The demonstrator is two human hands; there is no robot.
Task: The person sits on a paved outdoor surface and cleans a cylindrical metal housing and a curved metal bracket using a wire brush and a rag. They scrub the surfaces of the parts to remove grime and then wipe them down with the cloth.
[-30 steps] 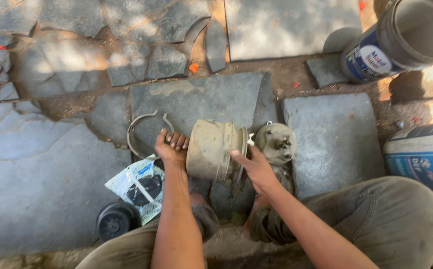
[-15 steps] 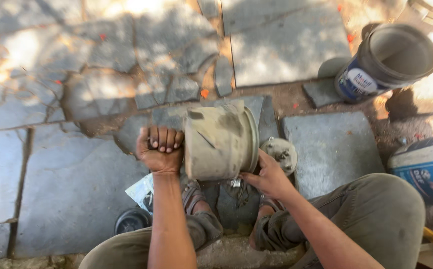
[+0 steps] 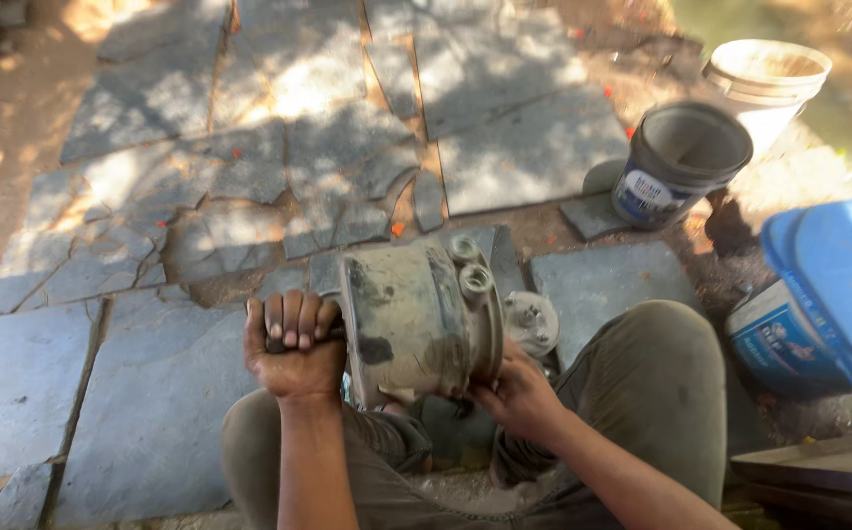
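Head view, person seated on a stone-slab pavement. The left hand is a closed fist, fingers curled tight around a dark handle at the left end of a dirty grey metal housing (a cylindrical casting with two round ports on its upper right rim). The right hand cups the housing's lower right edge from beneath, fingers closed against the metal. The housing is raised off the pavement, between the knees and above the lap, its axis running left to right. Just behind its right end a smaller round metal part lies on the slabs. Toward the pavement's far right edge stands a dark grey bucket bearing a blue-and-white label low on its side; a white bucket stands just behind it. At the right edge of view a blue-lidded container shows a blue printed label on its white wall. Small orange flecks dot the joints between slabs.
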